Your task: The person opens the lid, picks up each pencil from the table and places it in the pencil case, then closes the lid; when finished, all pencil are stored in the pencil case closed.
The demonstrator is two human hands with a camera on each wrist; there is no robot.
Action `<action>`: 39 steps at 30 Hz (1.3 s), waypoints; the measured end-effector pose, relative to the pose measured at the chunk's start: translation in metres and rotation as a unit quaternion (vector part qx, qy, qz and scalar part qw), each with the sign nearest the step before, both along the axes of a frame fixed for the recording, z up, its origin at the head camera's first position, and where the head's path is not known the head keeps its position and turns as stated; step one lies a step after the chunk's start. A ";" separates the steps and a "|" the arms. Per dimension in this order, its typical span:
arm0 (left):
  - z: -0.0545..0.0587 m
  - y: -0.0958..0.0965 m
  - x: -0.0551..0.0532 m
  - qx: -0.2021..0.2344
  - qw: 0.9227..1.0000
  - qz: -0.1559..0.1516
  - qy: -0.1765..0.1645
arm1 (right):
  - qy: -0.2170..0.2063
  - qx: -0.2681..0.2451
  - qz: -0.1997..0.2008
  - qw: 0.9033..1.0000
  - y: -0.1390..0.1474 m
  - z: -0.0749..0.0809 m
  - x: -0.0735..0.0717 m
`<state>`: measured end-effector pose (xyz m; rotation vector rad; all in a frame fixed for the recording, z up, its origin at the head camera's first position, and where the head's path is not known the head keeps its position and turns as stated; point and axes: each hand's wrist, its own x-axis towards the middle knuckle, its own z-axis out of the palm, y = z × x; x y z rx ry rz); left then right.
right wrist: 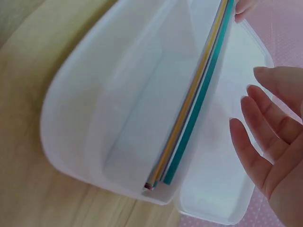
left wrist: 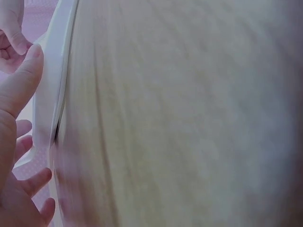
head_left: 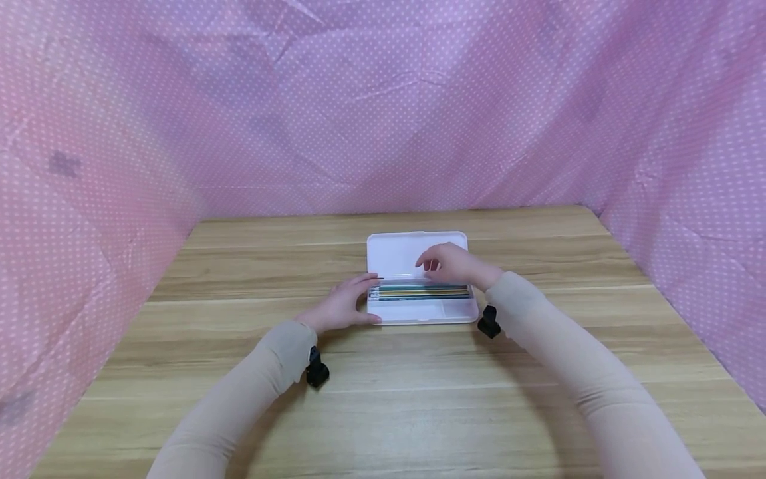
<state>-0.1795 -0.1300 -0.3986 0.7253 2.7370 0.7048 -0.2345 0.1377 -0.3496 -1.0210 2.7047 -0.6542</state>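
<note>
An open white pencil case (head_left: 413, 311) lies on the table, its lid (head_left: 389, 253) folded back on the far side. Several pencils (head_left: 425, 293) in green, yellow and dark tones lie lengthwise in its rear section. My left hand (head_left: 341, 303) spans the case's left end, thumb at the front corner and fingertips by the hinge side. My right hand (head_left: 451, 263) hovers over the lid with loosely bent, empty fingers. From the right wrist, a teal pencil (right wrist: 201, 94) shows beside a yellow one (right wrist: 189, 90), and the right hand (right wrist: 279, 137) is apart from both.
The case's front section, with a small divider at right, holds nothing visible. Wood-grain tabletop (head_left: 383, 399) surrounds the case. Pink dotted cloth (head_left: 383, 120) hangs behind the table and along both sides. A small black device (head_left: 317, 369) sits on the left wrist, another (head_left: 489, 322) on the right.
</note>
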 end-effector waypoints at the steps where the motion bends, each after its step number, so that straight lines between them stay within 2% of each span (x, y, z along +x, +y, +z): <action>1: 0.000 0.000 0.000 -0.002 1.000 -0.001 0.002 | 0.004 -0.008 -0.008 1.000 0.000 0.001 0.000; 10: 0.001 -0.001 -0.002 -0.006 1.000 -0.010 0.007 | 0.030 -0.073 -0.086 0.993 0.002 0.006 -0.004; 16: 0.003 -0.005 0.000 0.021 1.000 -0.009 0.015 | 0.054 -0.098 -0.122 0.986 0.003 0.007 -0.010; 20: 0.003 -0.007 0.000 0.041 0.999 0.000 0.021 | 0.049 -0.104 -0.148 0.982 0.004 0.010 -0.016; 27: 0.000 -0.010 -0.001 0.090 0.996 0.014 -0.017 | 0.045 -0.071 -0.147 0.986 0.004 0.010 -0.027; 35: -0.001 -0.010 0.000 0.098 0.994 0.038 -0.033 | 0.054 -0.021 -0.109 0.992 -0.008 0.012 -0.027; 39: -0.003 -0.012 0.001 0.109 0.993 0.038 -0.038 | 0.044 -0.002 -0.119 0.992 -0.014 0.011 -0.026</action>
